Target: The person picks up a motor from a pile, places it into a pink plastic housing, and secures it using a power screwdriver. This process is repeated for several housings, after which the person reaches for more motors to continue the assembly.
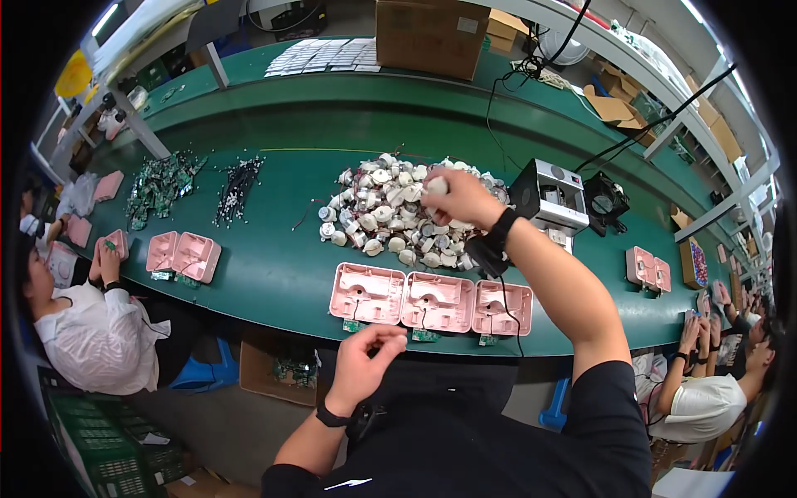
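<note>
My right hand (462, 197) is closed over the far side of a heap of small motors with white caps (382, 214). Between its thumb and fingers shows one white-capped motor (437, 187). Nearer to me, three open pink plastic housings stand in a row: a left one (368, 292), a middle one (437, 300) and a right one (503, 308). A green circuit board (425, 336) on wires lies at the front of the middle housing, and the others have similar boards. My left hand (365, 365) hovers before the left housing, thumb and fingers drawn together; anything inside them is hidden.
A white and black machine (550, 197) stands right of the heap. Loose green boards (162, 187) and dark wires (239, 191) lie at the left. More pink housings (184, 256) sit beside a seated co-worker (100, 332). Other people (706, 398) work at the right.
</note>
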Demonstrator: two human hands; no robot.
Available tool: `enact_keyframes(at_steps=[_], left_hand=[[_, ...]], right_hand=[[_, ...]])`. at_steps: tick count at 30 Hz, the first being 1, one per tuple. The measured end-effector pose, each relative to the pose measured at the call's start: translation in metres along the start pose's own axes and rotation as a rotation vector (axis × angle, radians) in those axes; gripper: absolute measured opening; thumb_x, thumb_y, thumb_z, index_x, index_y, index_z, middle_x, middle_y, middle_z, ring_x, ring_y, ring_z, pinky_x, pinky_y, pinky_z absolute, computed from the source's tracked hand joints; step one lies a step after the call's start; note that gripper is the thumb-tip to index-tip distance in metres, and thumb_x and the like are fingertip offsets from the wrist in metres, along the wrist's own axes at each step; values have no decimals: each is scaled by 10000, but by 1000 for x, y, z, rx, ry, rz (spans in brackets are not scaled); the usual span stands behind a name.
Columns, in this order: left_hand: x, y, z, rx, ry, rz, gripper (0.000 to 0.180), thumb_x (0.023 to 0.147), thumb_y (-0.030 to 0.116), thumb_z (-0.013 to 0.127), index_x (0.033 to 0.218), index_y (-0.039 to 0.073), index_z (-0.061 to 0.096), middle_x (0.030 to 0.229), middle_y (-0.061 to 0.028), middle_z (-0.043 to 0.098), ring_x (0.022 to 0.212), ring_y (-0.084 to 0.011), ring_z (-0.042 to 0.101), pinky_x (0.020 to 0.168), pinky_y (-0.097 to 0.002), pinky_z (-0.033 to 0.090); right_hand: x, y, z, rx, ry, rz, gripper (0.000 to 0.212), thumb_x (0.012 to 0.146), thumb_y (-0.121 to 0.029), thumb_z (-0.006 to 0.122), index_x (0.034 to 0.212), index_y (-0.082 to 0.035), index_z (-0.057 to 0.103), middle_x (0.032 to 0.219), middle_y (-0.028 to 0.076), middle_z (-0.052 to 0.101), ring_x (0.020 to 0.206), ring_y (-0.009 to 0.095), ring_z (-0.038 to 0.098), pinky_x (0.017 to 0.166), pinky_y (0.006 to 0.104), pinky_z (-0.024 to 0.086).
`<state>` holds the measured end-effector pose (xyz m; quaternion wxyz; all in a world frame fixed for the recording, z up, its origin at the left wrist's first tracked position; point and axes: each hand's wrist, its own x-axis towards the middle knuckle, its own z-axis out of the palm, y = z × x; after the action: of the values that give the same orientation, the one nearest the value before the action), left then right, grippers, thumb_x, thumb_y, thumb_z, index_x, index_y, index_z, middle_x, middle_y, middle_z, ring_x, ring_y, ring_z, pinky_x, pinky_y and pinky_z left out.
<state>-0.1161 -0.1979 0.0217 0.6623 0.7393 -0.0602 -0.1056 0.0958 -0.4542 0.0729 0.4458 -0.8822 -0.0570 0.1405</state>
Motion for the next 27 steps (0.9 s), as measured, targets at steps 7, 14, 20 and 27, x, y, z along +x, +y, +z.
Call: enact_keyframes(at_steps=[7, 14, 20, 27], left_hand=[[41, 10, 15, -613, -191, -153, 356, 1082, 307, 532, 1190, -8, 659, 1019, -67, 702, 1001, -142, 651, 851, -286, 496], [59, 22, 48, -956, -308, -307, 508, 1097, 450, 438, 1296, 9, 595, 1164, -90, 686, 1090, -176, 638, 931, -331, 509], [76, 26, 60, -1056, -327, -375, 577, 1085, 511, 423, 1344, 11, 552, 1267, -114, 647, 1156, -203, 618, 994, -358, 504], [81, 18, 70, -1438, -371, -366, 496, 1080, 469, 470, 1335, 54, 563, 1275, -100, 635, 1188, -215, 618, 1026, -348, 495]], right_hand=[[-35, -49, -55, 456, 85, -113, 286, 966, -133, 705, 1220, -58, 598, 936, 64, 670, 739, 142, 679, 650, 274, 591], [-65, -60, -57, 592, 158, -356, 297, 963, -139, 710, 1218, -45, 592, 962, 53, 660, 777, 134, 671, 678, 270, 574], [-72, -43, -52, 237, 76, -297, 307, 956, -140, 715, 1223, -37, 602, 936, 40, 671, 785, 99, 644, 691, 270, 557], [-123, -29, 13, -383, 61, -552, 436, 868, -120, 762, 1272, -43, 616, 930, 141, 721, 787, 227, 730, 689, 341, 578]])
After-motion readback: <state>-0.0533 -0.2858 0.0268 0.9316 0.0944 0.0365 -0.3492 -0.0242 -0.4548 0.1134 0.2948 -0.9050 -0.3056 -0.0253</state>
